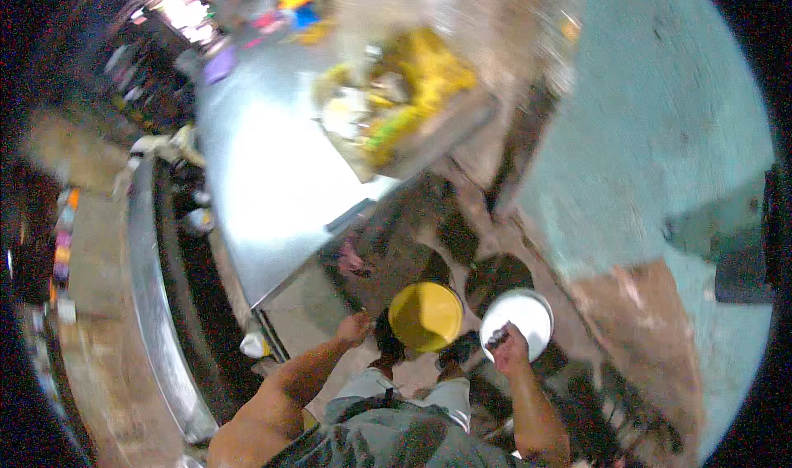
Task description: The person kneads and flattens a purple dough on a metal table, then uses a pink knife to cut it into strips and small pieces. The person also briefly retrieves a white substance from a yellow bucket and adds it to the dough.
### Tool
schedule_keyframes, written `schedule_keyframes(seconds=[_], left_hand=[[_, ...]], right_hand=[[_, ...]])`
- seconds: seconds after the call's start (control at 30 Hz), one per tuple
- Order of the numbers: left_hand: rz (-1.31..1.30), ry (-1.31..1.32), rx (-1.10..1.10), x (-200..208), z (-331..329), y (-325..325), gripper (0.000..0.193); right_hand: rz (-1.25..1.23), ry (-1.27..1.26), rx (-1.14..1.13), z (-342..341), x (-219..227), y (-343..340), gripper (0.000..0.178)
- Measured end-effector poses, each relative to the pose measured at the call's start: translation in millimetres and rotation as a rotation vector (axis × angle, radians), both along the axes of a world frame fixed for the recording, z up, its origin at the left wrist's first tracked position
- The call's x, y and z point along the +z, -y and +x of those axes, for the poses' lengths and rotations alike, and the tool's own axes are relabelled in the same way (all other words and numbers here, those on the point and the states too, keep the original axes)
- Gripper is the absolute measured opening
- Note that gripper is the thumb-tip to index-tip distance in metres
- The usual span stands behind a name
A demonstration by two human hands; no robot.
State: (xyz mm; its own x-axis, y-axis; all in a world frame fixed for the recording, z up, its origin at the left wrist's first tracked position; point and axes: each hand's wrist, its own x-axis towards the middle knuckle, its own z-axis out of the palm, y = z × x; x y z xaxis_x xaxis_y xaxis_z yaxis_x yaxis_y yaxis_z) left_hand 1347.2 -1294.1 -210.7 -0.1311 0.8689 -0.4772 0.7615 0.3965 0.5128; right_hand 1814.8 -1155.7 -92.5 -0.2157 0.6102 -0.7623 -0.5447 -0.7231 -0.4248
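My right hand (510, 351) is closed on a small dark object (497, 337), held over a round white bucket or lid (528, 315); blur hides its kind. On the left, my left hand (355, 328) is curled closed beside a round yellow bucket or lid (437, 311), apart from it. What that hand holds, if anything, cannot be made out. The two round things are side by side in front of my feet.
Ahead is a shiny metal table (264, 146), bearing a yellow container (429, 64) with mixed items at its right edge. A curved metal rail (153, 295) runs along the left. A worn teal wall (643, 113) stands at right. Dark stains mark the floor.
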Motion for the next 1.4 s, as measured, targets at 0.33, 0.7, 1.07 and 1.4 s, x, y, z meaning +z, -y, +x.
schedule_keyframes(seconds=[0.33,0.7,1.07,1.4], left_hand=[[-0.265,0.049,0.687,76.4,-120.8,280.2,0.058],[0.493,1.135,1.617,53.7,-296.6,525.8,0.022],[-0.036,0.449,1.214,186.0,-482.5,348.7,0.054],[-0.041,0.412,1.281,212.9,-731.1,217.4,0.054]], right_hand=[[0.354,-0.389,0.563,-244.9,125.6,-16.4,0.011],[0.344,-0.398,1.255,-647.6,203.3,139.0,0.007],[0.226,-0.313,1.103,-816.3,222.0,108.3,0.008],[0.41,-0.454,1.028,-1042.2,239.0,-39.5,0.012]])
